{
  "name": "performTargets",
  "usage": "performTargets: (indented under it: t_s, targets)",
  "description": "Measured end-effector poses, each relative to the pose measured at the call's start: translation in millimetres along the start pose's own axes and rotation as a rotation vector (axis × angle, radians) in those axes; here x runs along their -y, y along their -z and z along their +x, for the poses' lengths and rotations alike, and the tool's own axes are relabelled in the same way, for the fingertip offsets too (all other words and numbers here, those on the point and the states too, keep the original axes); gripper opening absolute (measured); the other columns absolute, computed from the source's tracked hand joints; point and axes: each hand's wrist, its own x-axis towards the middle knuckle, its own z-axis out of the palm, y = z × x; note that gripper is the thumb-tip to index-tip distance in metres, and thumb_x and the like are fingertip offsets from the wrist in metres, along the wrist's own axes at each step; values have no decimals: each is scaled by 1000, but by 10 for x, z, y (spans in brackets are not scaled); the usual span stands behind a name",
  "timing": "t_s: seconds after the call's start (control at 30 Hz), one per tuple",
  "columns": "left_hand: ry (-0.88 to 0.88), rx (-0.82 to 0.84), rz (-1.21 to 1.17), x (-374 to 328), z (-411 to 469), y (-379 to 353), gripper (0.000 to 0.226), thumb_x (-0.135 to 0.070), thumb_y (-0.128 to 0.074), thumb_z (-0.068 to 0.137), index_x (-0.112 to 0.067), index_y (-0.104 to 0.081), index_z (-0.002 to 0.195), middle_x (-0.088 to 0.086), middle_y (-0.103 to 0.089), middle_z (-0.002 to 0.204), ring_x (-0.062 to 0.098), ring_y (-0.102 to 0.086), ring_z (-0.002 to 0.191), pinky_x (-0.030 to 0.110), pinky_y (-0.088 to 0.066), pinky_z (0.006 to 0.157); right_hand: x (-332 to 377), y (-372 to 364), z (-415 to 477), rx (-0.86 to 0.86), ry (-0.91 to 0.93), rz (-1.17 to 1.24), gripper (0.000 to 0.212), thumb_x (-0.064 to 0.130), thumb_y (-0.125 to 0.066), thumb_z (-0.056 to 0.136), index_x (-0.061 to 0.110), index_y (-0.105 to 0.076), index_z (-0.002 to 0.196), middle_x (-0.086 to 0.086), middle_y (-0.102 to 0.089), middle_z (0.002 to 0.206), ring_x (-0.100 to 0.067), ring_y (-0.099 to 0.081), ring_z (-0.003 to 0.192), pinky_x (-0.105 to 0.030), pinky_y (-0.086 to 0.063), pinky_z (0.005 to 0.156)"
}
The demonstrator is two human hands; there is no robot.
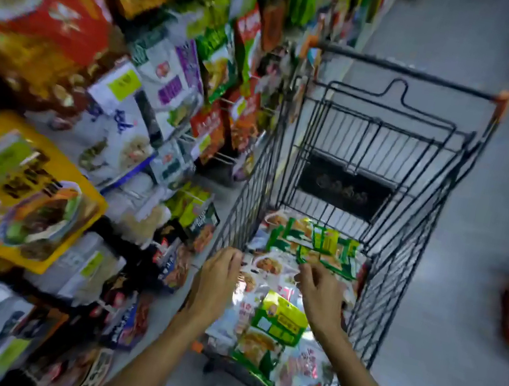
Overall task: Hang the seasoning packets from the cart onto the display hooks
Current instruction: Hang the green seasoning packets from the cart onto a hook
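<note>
Display on the left is crammed with hanging bags, and the hooks themselves are lost in the blur. Cart sits right beside it, with the packets heaped loose in the near end of the basket. The person has both hands down in the heap: left hand at the pile's left edge, right hand up by the green ones. Fingers on both are curled onto the packets, but can't tell if they've actually pinched one or are just rummaging, it's too smeared. Looks like the picking-up step. Risk imo: the packs overlap and look slick, so a grab could drag up two and drop one on the floor, and the display is so crowded that a free hook may be hard to hit
</note>
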Motion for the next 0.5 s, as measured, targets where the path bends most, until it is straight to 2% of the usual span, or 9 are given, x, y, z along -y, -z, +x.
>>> performTargets:
  t_s: [0.07,0.13,0.2,0.23,0.3,0.37,0.43,0.5]
  targets:
    - [26,151,-20,238,8,-361,25,-11,-44,100,-4,-59,82,7,-56,73,22,-51,68,25,-25,62,-463,-68,5,-21,-131,-34,34,22,-44,102,-3,-64,89,-23,-64,81,-38,-59,73,-45,-48,66]
    - [78,290,-18,487,4,-671,25,-13,-41,101,1,-61,101,15,-62,93,30,-57,84,28,-32,67,-864,-153,-15,-48,-242,-79,37,21,-44,102,-5,-62,83,-26,-62,78,-41,-57,71,-45,-46,63]
    - [147,411,5,728,6,-935,32,-15,-39,102,5,-56,119,19,-61,112,33,-57,99,30,-38,77,-1227,-271,-43,-66,-333,-141,38,23,-44,101,0,-61,77,-21,-62,73,-37,-57,66,-42,-46,61]
    - [154,449,39,826,2,-1023,33,-16,-39,102,6,-57,118,22,-61,112,33,-57,98,30,-36,76,-1372,-337,-71,-71,-366,-169,40,25,-44,101,2,-59,71,-18,-60,68,-33,-55,62,-39,-44,57]
    - [135,506,129,1017,1,-1195,31,-16,-39,102,7,-59,107,26,-62,102,32,-57,91,32,-33,72,-1657,-514,-137,-86,-459,-155,42,23,-47,100,5,-48,62,-10,-47,55,-23,-44,52,-32,-30,50]
    - [143,534,185,1153,5,-1312,32,-17,-39,102,7,-60,105,27,-62,99,36,-58,92,36,-34,73,-1887,-722,-212,-23,-553,-161,39,21,-51,98,8,-43,63,-5,-40,54,-18,-40,52,-31,-21,49]
    - [167,538,215,1261,32,-1414,33,-16,-38,102,9,-59,104,28,-61,98,37,-57,93,36,-33,72,-2075,-937,-276,82,-644,-161,35,28,-56,96,8,-46,69,-6,-44,60,-18,-45,59,-30,-23,49]
    - [189,560,260,1321,73,-1507,33,-15,-37,102,9,-59,102,27,-61,99,36,-57,95,36,-33,76,-2195,-1117,-291,104,-730,-130,34,33,-60,93,4,-52,79,-10,-46,68,-18,-47,66,-26,-25,48]
